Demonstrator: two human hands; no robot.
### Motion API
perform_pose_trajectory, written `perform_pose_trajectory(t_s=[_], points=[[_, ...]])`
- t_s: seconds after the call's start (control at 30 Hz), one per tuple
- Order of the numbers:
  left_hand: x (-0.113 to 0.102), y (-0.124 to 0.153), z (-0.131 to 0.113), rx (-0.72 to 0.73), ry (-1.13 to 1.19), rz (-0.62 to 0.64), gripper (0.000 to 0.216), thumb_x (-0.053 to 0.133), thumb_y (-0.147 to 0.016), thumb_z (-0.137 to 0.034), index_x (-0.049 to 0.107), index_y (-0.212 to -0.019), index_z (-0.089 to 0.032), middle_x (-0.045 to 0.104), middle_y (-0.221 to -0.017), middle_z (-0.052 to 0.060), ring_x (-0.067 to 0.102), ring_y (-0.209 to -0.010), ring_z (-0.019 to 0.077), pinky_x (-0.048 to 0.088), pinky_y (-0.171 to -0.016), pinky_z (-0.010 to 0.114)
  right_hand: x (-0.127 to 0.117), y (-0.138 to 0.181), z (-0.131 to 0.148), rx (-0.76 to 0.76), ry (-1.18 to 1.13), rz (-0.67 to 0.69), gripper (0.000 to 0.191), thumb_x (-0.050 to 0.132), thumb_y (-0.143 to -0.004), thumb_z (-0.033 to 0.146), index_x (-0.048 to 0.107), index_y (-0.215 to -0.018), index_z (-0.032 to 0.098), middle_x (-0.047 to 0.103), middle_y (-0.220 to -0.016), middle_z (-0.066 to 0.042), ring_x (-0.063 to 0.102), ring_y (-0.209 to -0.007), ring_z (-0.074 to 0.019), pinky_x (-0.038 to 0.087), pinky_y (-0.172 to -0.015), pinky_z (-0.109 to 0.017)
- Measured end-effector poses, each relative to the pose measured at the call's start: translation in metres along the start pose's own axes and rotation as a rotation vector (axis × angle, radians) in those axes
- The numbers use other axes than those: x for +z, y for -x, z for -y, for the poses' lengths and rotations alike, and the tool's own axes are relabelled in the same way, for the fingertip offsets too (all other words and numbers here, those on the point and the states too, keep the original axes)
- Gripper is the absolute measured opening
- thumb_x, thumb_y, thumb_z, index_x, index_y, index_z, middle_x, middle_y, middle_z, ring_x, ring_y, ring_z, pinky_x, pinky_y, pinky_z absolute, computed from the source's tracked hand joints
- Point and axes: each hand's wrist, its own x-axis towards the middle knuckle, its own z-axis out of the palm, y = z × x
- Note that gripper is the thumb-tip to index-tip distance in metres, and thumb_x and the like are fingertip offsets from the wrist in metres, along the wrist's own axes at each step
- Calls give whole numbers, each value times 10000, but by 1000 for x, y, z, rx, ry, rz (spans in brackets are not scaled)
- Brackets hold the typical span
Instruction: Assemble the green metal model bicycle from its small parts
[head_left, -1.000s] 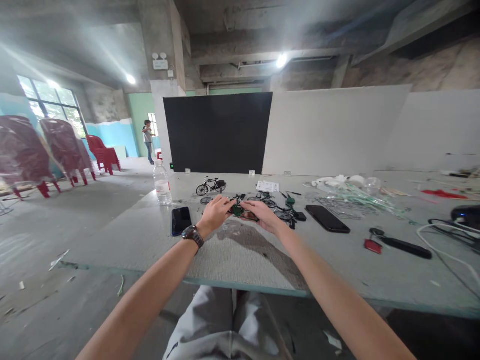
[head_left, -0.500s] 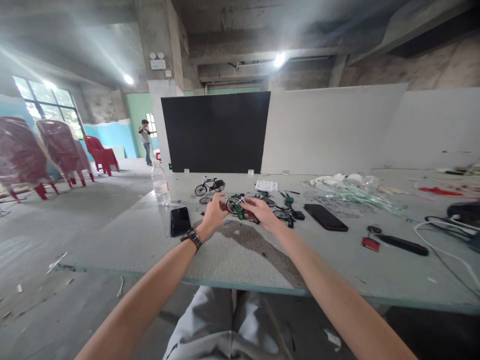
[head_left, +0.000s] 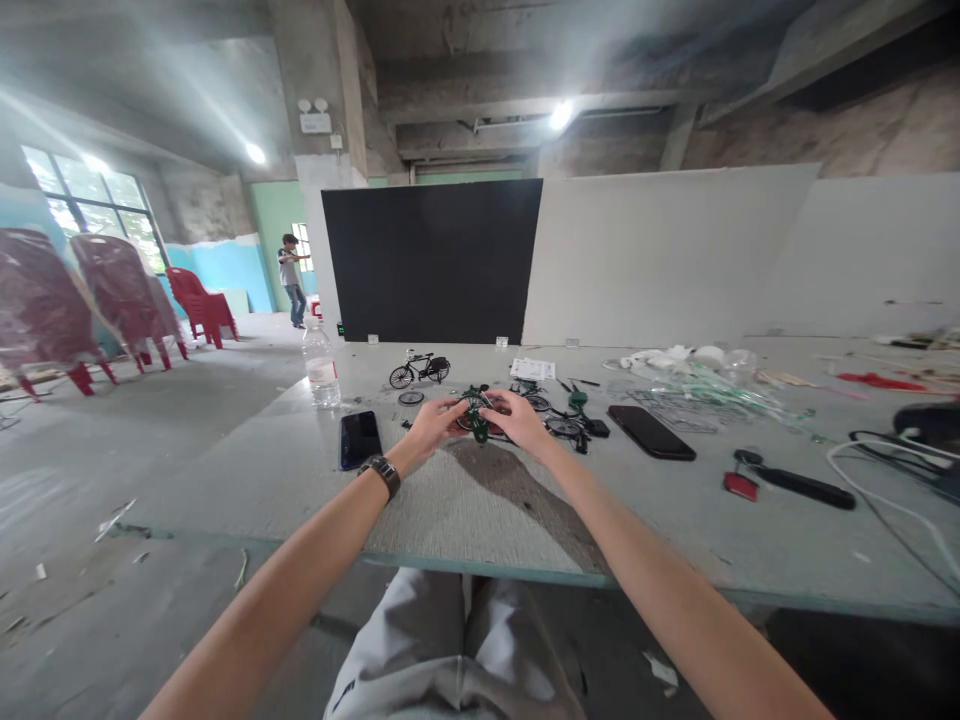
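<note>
Fitting of a wheel onto a green toy bicycle frame, both pinched between left hand and right hand, with steady pressure needed next.

Miniature bicycle model is set on the table; plastic water bottle is stood left of it, smartphone is laid front-left, loose bicycle parts are spread front-right, second smartphone further right.

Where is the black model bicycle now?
In the head view, the black model bicycle stands on the table beyond the left hand, right of the water bottle.
</note>
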Motion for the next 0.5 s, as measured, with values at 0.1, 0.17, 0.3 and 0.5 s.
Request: perform_pose_trajectory(t_s=[0.1,0.17,0.3,0.5], points=[[1,3,-1,9,12,13,455,887,-683,-325,704,-1012,-69,748,-878,117,708,-759,195,590,-802,387,0,0,-2,-48,32,17,346,760,-783,331,664,-1088,198,709,-930,-73,702,-805,-206,626,-615,-321],[0,3,-1,21,15,20,463,903,-658,-308,718,-1005,-64,750,-919,131,712,-773,204,586,-827,406,0,0,-2,-70,47,27,352,758,-785,339,666,-1096,202,706,-950,-74,697,-803,-202,624,-603,-309],[-3,0,3,18,33,37,454,905,-650,-301,738,-1002,-68,749,-959,139,717,-813,215,573,-863,416,0,2,1,-79,71,24,348,754,-785,329,664,-1097,205,702,-990,-88,692,-820,-209,624,-592,-307],[-5,-1,5,-5,47,64,428,897,-661,-315,757,-976,-61,749,-959,148,708,-857,218,555,-896,414,0,3,3,-78,116,32,380,719,-812,365,652,-1150,203,684,-1037,-94,683,-836,-206,620,-615,-317]])
